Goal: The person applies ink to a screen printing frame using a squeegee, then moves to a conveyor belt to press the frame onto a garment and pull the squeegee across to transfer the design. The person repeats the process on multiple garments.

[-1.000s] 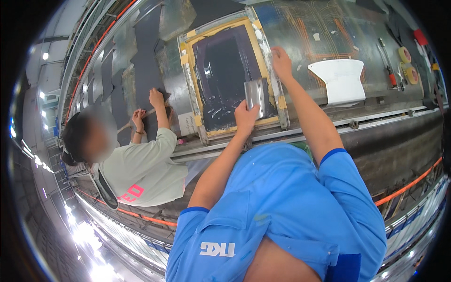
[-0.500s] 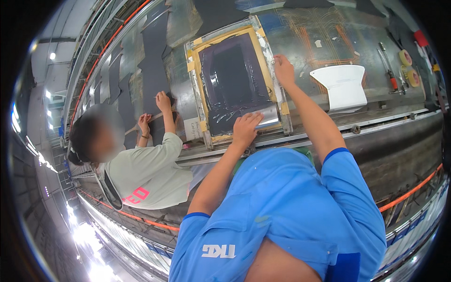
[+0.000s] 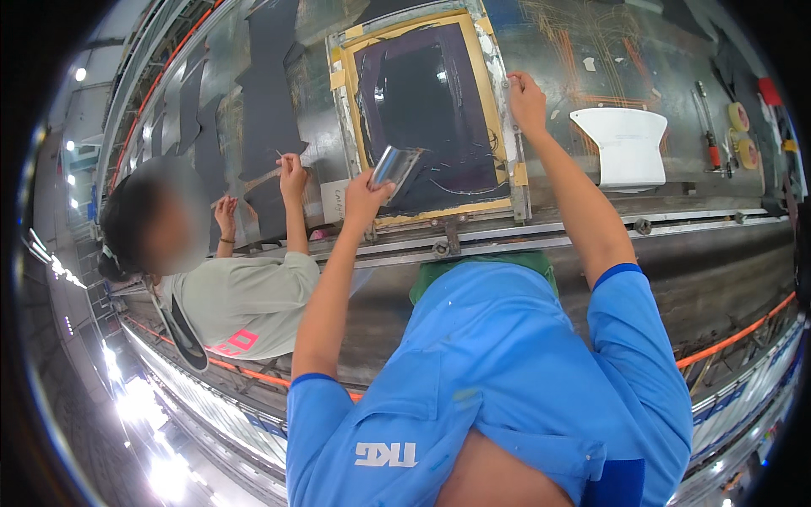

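Note:
A screen-printing frame (image 3: 498, 102) with yellow tape around its dark mesh lies on the long table in front of me. My left hand (image 3: 367, 201) is closed around a shiny metal squeegee (image 3: 404, 171), tilted over the near left part of the mesh. Dark wet ink (image 3: 414, 101) streaks the mesh, mostly along its sides and near edge. At the frame's right edge, the fingers of my right hand (image 3: 528, 102) are bent onto the rail and grip it.
A white shaped panel (image 3: 623, 148), a red-handled tool (image 3: 712, 155) and tape rolls (image 3: 747, 154) lie to the right. At left, a co-worker (image 3: 245, 300) reaches over dark cut pieces (image 3: 269, 93). A metal rail (image 3: 574, 235) runs along the table's near edge.
My left hand has lifted the squeegee from the near right of the mesh and moved it left, turning it. My right hand stays on the frame's right edge. The view has shifted slightly.

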Tool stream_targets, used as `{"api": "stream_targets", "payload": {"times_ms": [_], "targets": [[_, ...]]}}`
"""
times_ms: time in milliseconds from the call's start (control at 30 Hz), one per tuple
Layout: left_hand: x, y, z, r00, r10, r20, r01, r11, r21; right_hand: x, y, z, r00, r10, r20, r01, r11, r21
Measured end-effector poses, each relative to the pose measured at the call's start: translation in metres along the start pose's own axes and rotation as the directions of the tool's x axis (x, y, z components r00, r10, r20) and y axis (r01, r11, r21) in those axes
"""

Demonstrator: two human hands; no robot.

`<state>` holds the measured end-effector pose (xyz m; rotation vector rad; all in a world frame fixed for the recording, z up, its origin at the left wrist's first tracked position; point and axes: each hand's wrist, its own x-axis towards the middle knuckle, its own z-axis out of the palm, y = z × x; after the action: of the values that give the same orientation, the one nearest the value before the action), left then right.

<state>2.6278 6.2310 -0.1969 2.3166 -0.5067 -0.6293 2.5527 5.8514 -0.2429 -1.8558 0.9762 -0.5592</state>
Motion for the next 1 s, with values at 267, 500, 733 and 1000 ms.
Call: {"api": "stream_targets", "payload": {"times_ms": [267,500,733,1000], "targets": [[0.102,0.036,0.036,0.694,0.005,0.72,-0.193,0.965,0.179,0.005,0.009,0.01,0.999,0.052,-0.005,-0.052,0.997,-0.059],[0.195,0.089,-0.009,0.562,-0.049,0.826,-0.032,0.996,0.081,-0.005,0.03,-0.01,1.0,-0.023,0.015,0.024,0.99,-0.14],[0.292,0.102,-0.005,0.937,0.348,-0.003,-0.302,0.819,0.488,-0.086,0.046,-0.102,0.974,-0.05,-0.222,0.005,0.98,-0.2],[0.147,0.065,0.061,0.787,0.598,-0.151,-0.437,0.713,0.549,-0.17,0.096,-0.142,0.992,-0.02,-0.123,-0.039,0.89,-0.455]]}}
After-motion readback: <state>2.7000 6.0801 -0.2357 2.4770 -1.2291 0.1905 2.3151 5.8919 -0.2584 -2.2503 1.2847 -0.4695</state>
